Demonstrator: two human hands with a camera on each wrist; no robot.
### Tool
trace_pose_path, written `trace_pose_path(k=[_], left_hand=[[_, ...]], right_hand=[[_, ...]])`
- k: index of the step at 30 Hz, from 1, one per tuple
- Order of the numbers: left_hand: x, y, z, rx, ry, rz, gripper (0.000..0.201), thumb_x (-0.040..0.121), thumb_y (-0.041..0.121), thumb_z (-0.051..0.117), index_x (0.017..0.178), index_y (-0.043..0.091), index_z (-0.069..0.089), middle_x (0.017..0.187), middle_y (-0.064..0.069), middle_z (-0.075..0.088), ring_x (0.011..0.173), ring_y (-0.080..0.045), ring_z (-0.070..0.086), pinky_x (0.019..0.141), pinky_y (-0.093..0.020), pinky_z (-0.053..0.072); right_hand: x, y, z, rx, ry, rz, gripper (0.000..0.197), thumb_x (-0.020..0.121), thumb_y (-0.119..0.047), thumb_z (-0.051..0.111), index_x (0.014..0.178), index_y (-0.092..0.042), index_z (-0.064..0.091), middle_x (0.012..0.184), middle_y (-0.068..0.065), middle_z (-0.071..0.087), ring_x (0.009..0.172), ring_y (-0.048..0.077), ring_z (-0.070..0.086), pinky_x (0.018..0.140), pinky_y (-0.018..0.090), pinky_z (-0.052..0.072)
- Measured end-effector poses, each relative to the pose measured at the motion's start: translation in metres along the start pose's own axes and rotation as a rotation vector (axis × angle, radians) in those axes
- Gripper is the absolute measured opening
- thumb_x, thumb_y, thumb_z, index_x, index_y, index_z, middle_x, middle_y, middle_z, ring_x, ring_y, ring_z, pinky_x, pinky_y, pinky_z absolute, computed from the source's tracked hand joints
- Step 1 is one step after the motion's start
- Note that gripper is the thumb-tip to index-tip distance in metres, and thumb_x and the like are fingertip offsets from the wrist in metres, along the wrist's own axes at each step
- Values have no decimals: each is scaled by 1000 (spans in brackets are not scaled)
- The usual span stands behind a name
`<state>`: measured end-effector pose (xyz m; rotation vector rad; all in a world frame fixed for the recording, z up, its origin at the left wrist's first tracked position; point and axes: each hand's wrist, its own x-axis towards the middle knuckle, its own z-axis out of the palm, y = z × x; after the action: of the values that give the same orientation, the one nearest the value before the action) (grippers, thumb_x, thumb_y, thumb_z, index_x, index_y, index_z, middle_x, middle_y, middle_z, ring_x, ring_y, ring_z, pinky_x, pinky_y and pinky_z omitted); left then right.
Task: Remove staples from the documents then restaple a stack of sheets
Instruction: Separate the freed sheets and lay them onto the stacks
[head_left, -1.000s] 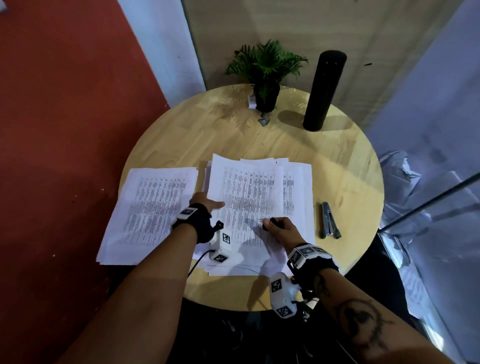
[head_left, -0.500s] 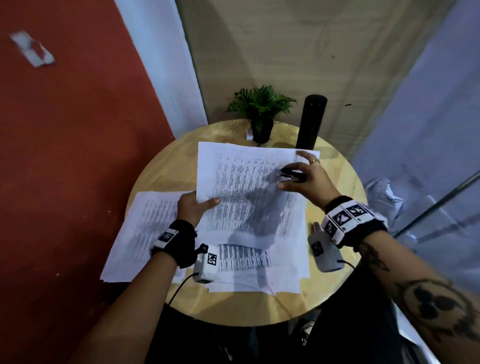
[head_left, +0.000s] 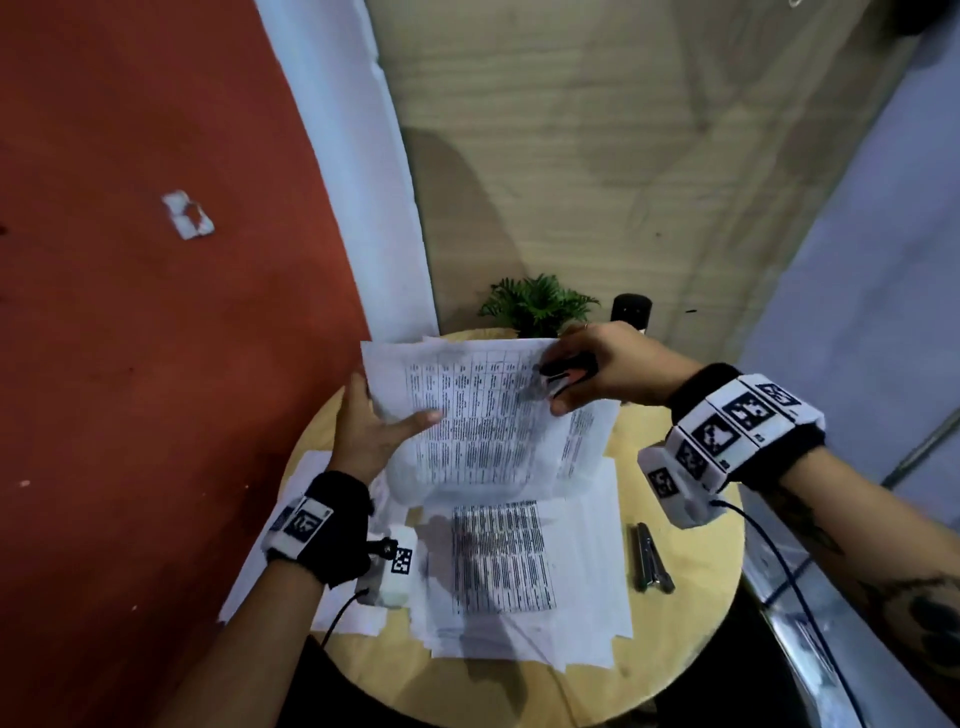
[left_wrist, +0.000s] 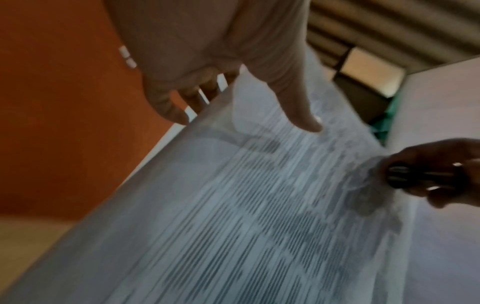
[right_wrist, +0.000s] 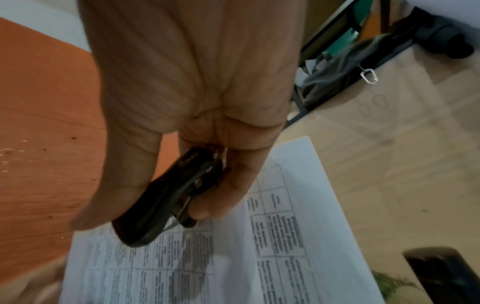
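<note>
1. Nearest on the round pale-wood table (head_left: 691, 639): a loose heap of white printed sheets (head_left: 519, 561), spread flat and fanned at the edges, with a slim metal stapler (head_left: 652, 558) lying just beside its right edge. Best left there until the staples are out, within easy reach of the right side.
2. Further left on the same table: a second white paper stack (head_left: 306, 467), partly hidden under the left wrist. Good as a landing place for freed pages, kept apart from the heap.
3. Raised above the table: a white document with printed tables (head_left: 478, 421), tilted up and sagging at its lower edge.
4. Left hand (head_left: 371, 431) gripping that document's left margin, thumb pressed across the front, fingers curled behind. Worth holding the pages taut near the top, so the paper does not tear.
5. Right hand (head_left: 602, 371) at the document's upper right corner, clenched around a small black claw-type staple remover (right_wrist: 166, 203), thumb on one side and fingers on the other. Staple itself too small to make out.
6. Probably the step in hand: biting under the staple. Slide the claws flat under the wire, squeeze steadily, pull straight away from the sheet.
7. Farthest back: a small green potted plant (head_left: 540, 306) and a tall black cylindrical bottle (head_left: 631, 309), well apart from the work.
</note>
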<state>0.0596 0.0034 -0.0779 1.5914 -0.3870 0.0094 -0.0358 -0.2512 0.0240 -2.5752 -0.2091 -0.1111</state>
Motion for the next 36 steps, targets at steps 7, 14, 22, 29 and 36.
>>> trace_pose_path(k=[7, 14, 22, 29, 36], left_hand=[[3, 127, 20, 907, -18, 499, 67, 59, 65, 70, 118, 35, 60, 102, 12, 64, 111, -17, 48, 90, -37, 24], [11, 165, 32, 830, -307, 461, 20, 64, 60, 59, 60, 40, 60, 53, 17, 48, 74, -17, 55, 87, -40, 37], [17, 176, 35, 635, -390, 440, 26, 64, 59, 66, 58, 34, 61, 46, 13, 48, 48, 3, 43, 57, -25, 33], [11, 177, 34, 413, -367, 364, 26, 69, 31, 76, 64, 7, 68, 54, 2, 49, 49, -4, 41, 48, -19, 30], [9, 190, 37, 336, -461, 375, 50, 67, 46, 74, 75, -3, 67, 65, -2, 47, 65, -11, 40, 60, -30, 29]], right_hand=[[-10, -33, -31, 151, -21, -54, 43, 61, -19, 86, 101, -14, 69, 99, 0, 67, 96, 17, 65, 90, 38, 50], [-35, -50, -62, 387, -25, -136, 52, 55, -18, 77, 101, 3, 66, 94, 2, 61, 92, 15, 66, 91, 26, 51], [-47, -51, -71, 523, -70, -153, 53, 56, -6, 74, 106, 9, 63, 99, 4, 59, 91, 11, 67, 84, 15, 50], [-42, -61, -58, 70, 736, -397, 52, 64, -47, 75, 99, -10, 65, 101, 6, 57, 97, 6, 55, 88, 10, 40], [-42, -89, -38, -480, 736, -483, 43, 67, -36, 73, 101, -9, 67, 96, 9, 64, 84, 29, 61, 52, 39, 53]])
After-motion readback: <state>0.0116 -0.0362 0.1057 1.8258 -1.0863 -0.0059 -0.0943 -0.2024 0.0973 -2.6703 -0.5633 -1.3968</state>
